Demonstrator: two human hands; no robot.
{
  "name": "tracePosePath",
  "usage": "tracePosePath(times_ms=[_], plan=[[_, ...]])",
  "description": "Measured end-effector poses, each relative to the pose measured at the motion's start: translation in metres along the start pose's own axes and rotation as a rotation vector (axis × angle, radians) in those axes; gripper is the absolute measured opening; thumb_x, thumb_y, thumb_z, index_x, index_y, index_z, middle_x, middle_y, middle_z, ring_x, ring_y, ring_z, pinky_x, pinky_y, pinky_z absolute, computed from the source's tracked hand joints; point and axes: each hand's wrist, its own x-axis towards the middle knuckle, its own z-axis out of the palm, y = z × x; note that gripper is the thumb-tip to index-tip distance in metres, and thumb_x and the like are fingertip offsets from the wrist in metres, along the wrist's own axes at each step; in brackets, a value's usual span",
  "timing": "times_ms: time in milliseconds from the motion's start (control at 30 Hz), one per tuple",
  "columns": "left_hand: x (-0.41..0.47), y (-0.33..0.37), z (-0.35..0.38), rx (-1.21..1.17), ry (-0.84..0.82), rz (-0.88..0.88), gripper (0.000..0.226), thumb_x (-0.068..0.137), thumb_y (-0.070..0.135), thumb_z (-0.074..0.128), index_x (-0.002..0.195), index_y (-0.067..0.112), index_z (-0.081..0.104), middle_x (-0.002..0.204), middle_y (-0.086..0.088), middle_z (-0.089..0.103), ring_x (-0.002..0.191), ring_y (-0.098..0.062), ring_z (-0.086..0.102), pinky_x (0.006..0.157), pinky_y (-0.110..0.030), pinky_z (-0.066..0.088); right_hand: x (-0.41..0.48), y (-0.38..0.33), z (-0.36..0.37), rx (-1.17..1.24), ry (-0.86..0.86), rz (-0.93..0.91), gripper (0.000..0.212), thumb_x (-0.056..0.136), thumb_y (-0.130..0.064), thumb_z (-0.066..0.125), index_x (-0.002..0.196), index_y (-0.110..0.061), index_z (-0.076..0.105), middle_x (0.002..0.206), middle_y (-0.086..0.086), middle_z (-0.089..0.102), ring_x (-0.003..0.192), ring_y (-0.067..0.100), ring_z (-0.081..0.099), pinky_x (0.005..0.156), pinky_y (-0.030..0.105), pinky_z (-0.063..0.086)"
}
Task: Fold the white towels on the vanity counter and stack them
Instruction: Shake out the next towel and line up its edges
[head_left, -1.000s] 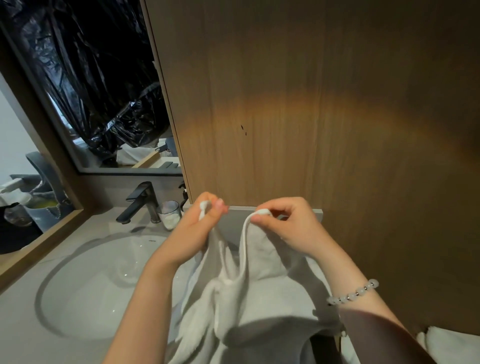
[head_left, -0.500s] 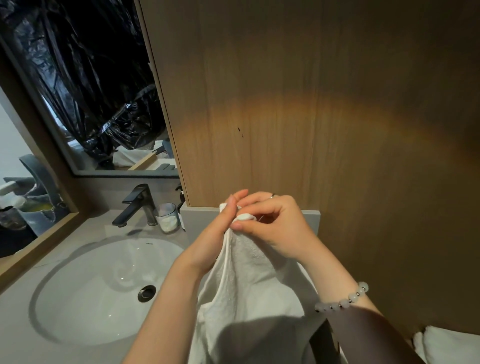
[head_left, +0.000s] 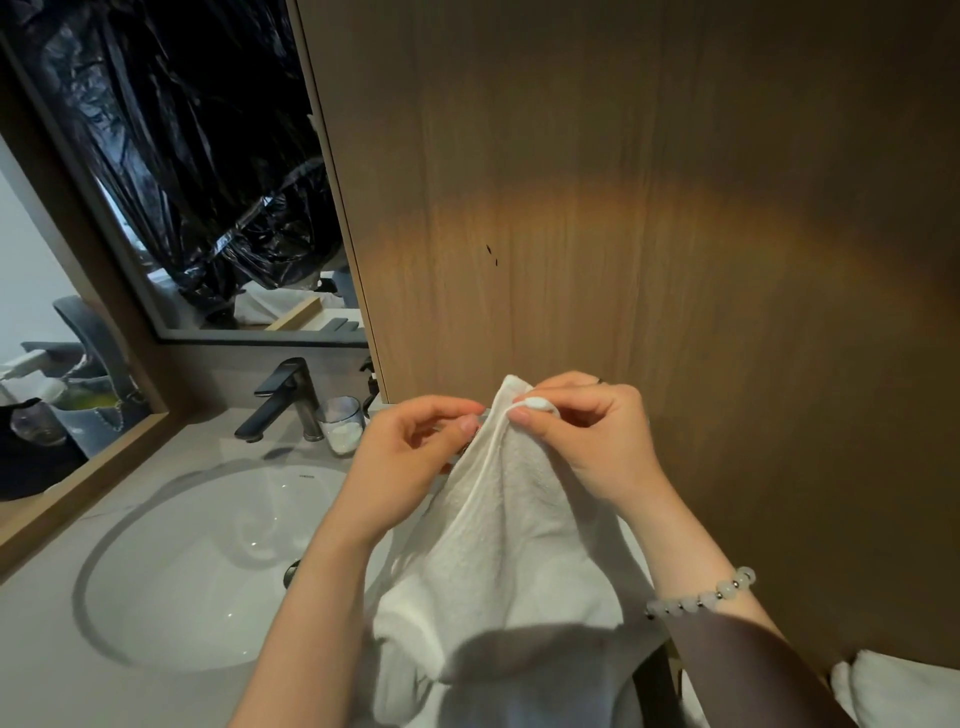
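Head view. A white terry-cloth towel (head_left: 509, 545) is shown held up in the air by one top corner, in front of a brown wood-grain wall panel (head_left: 649, 208) and above the pale grey stone vanity counter (head_left: 47, 649). The corner is pinched between the thumb and curled fingers of the right hand (head_left: 582, 436). From that pinch the towel hangs downward and toward the viewer — its long axis is close to vertical — and its lower part is bunched and lost below the frame edge. A stitched hem runs down the towel's left edge, on the side facing the left hand (head_left: 410, 457). That hand is just beside the hem, its fingers curled and its fingertips at the hem's upper end. Whether the hem is actually pinched or only touched cannot be told.

The coming move is judged to turn on this relation: the hem lies immediately to the right of the left hand, so it is the left hand that is placed to take the edge and draw it outward until the top edge is spread.

A second folded white towel (head_left: 904, 691) lies at the lower right, well apart from the hands. A round white sink basin (head_left: 171, 587) and a dark metal faucet (head_left: 283, 400) are seen at the left.
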Motion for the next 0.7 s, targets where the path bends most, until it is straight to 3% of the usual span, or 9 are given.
tracePosePath(times_ms=[200, 300, 400, 467, 533, 633, 700], plan=[[0.002, 0.005, 0.012, 0.048, -0.031, 0.109, 0.020, 0.086, 0.011, 0.061, 0.091, 0.027, 0.072, 0.087, 0.001, 0.074, 0.070, -0.016, 0.061, 0.061, -0.023, 0.047, -0.003, -0.005, 0.001, -0.011, -0.004, 0.023, 0.029, 0.069, -0.001, 0.078, 0.082, -0.027, 0.074, 0.071, -0.018, 0.067, 0.074, -0.002, 0.059, 0.070, 0.014, 0.046], [0.004, 0.006, 0.016, 0.088, -0.043, 0.153, 0.020, 0.088, 0.011, 0.060, 0.097, 0.023, 0.073, 0.093, 0.004, 0.074, 0.078, -0.029, 0.066, 0.068, -0.040, 0.052, -0.003, -0.007, -0.002, -0.020, -0.012, 0.029, 0.028, 0.067, -0.001, 0.079, 0.075, -0.028, 0.075, 0.071, -0.017, 0.066, 0.073, -0.001, 0.059, 0.066, 0.015, 0.046], [0.006, 0.007, 0.017, 0.134, -0.060, 0.197, 0.019, 0.087, 0.021, 0.061, 0.097, 0.031, 0.074, 0.092, 0.005, 0.074, 0.085, -0.040, 0.064, 0.075, -0.055, 0.051, -0.003, -0.011, -0.005, -0.038, 0.008, 0.040, 0.025, 0.064, -0.002, 0.082, 0.067, -0.026, 0.076, 0.069, -0.010, 0.068, 0.068, 0.007, 0.061, 0.060, 0.022, 0.047], [0.008, 0.008, 0.018, 0.183, -0.077, 0.225, 0.022, 0.083, 0.027, 0.059, 0.097, 0.039, 0.072, 0.089, 0.007, 0.074, 0.084, -0.041, 0.063, 0.074, -0.056, 0.050, -0.003, -0.013, -0.006, -0.031, 0.029, 0.097, 0.024, 0.063, -0.002, 0.083, 0.067, -0.023, 0.071, 0.064, -0.007, 0.067, 0.054, 0.011, 0.058, 0.053, 0.024, 0.045], [0.010, 0.009, 0.018, 0.222, -0.096, 0.247, 0.024, 0.082, 0.028, 0.058, 0.097, 0.043, 0.070, 0.087, 0.006, 0.074, 0.082, -0.039, 0.063, 0.073, -0.054, 0.050, -0.003, -0.015, -0.008, -0.048, 0.056, 0.127, 0.029, 0.061, -0.002, 0.083, 0.071, -0.022, 0.063, 0.068, -0.005, 0.063, 0.043, 0.003, 0.051, 0.046, 0.016, 0.041], [0.015, 0.007, 0.018, 0.257, -0.120, 0.264, 0.025, 0.082, 0.027, 0.059, 0.097, 0.046, 0.067, 0.087, 0.004, 0.074, 0.082, -0.033, 0.065, 0.076, -0.049, 0.050, -0.001, -0.015, -0.012, -0.077, 0.038, 0.171, 0.037, 0.061, -0.007, 0.084, 0.084, -0.029, 0.064, 0.080, 0.006, 0.064, 0.053, 0.014, 0.056, 0.053, 0.021, 0.047], [0.017, 0.006, 0.017, 0.295, -0.137, 0.275, 0.025, 0.082, 0.028, 0.059, 0.097, 0.047, 0.066, 0.086, 0.008, 0.073, 0.081, -0.029, 0.065, 0.076, -0.046, 0.051, 0.000, -0.015, -0.014, -0.123, 0.005, 0.174, 0.033, 0.064, -0.011, 0.083, 0.084, -0.032, 0.068, 0.078, -0.001, 0.067, 0.058, 0.008, 0.059, 0.060, 0.018, 0.049]])
